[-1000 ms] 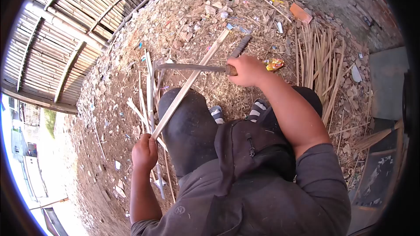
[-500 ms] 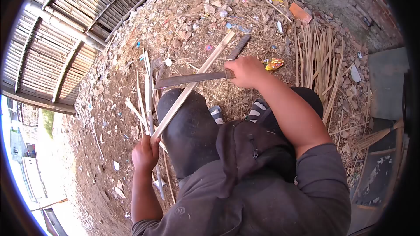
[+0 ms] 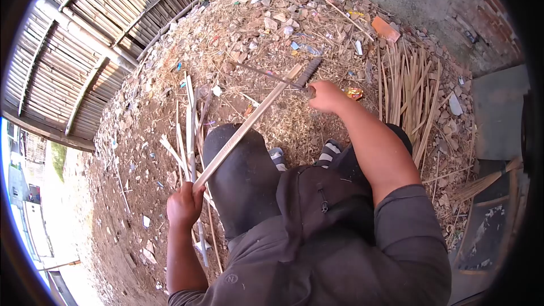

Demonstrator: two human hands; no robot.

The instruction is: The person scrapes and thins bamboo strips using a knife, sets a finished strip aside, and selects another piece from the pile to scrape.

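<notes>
In the head view, my left hand is closed around the lower end of a long, pale bamboo strip. The strip slants up and away across my left knee. My right hand grips a machete by its handle, near the strip's far end. Its blade shows almost edge-on, as a thin dark line pointing left, and crosses the strip close to the tip. Just beyond the right hand is a dark, ribbed rod; what it rests on is hard to make out.
Several split bamboo pieces lie left of my knee. A large bundle of thin strips is on the right. Stones and litter cover the ground, with an orange brick piece near the wall. A bamboo fence stands at left.
The machete has moved up along the strip toward its far end, and its blade has turned from broad side to nearly edge-on. My left hand still holds the strip, slightly lower.
</notes>
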